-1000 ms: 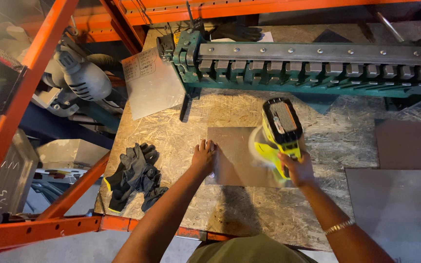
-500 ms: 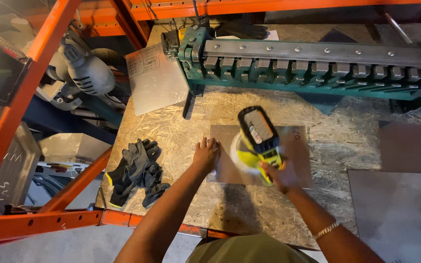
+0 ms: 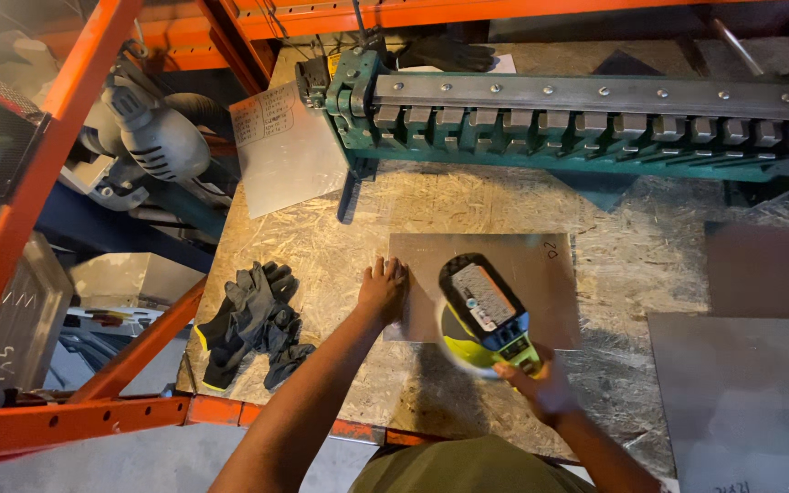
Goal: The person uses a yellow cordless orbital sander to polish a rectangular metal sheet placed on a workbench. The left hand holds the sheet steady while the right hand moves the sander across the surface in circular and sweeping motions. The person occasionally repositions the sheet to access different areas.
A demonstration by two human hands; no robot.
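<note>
Both forearms bare, no sleeves visible, no gloves on. Left hand (image 3: 383,290) bare, fingers together (left of frame centre). Right hand (image 3: 541,383) bare, lower right of centre; wrist detail not clear at this moment. Olive-green garment at bottom centre of frame, plain, no visible markings.

The scene is being viewed from a single head-worn camera, angled steeply down from close above. The left hand (image 3: 382,290) and right hand (image 3: 541,383) are being framed low, with the workbench (image 3: 321,265) stretching beyond them.
</note>
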